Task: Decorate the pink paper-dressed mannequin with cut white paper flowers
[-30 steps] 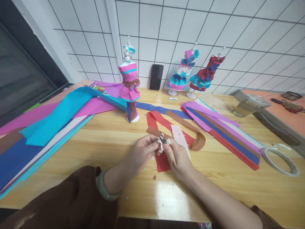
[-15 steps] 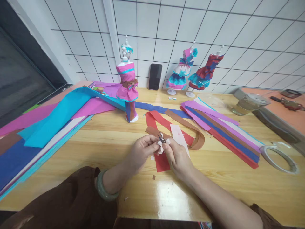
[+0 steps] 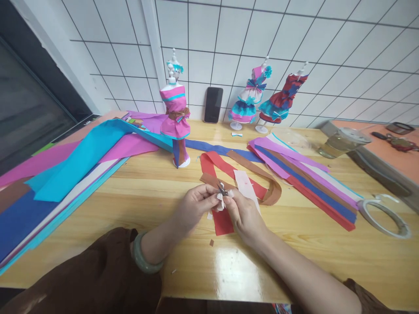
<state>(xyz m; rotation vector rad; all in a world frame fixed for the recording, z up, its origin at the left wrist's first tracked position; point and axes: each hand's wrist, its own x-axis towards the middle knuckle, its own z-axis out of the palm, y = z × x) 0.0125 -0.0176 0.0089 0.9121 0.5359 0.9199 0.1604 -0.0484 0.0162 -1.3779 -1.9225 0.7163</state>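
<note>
My left hand (image 3: 200, 204) pinches a small white paper piece (image 3: 220, 203) with petal-like folds, above the middle of the table. Close against it, my right hand (image 3: 244, 213) is closed on a small dark pointed tool (image 3: 222, 189), whose tip shows over the white piece; most of the tool is hidden by the fingers. Beneath and behind the hands lie a red paper strip (image 3: 224, 223), a brown strip (image 3: 273, 189) and a pale pink strip (image 3: 245, 185).
A mannequin in a pink dress (image 3: 174, 120) stands behind the hands; two more dressed mannequins (image 3: 244, 104) are by the wall, near a phone (image 3: 214, 104). Coloured strips (image 3: 85, 152) spread left, others (image 3: 314, 183) right, beside a tape roll (image 3: 384, 218) and a cup (image 3: 343, 141).
The white paper piece has shifted very slightly between the fingers. Both hands stay in nearly the same place.
</note>
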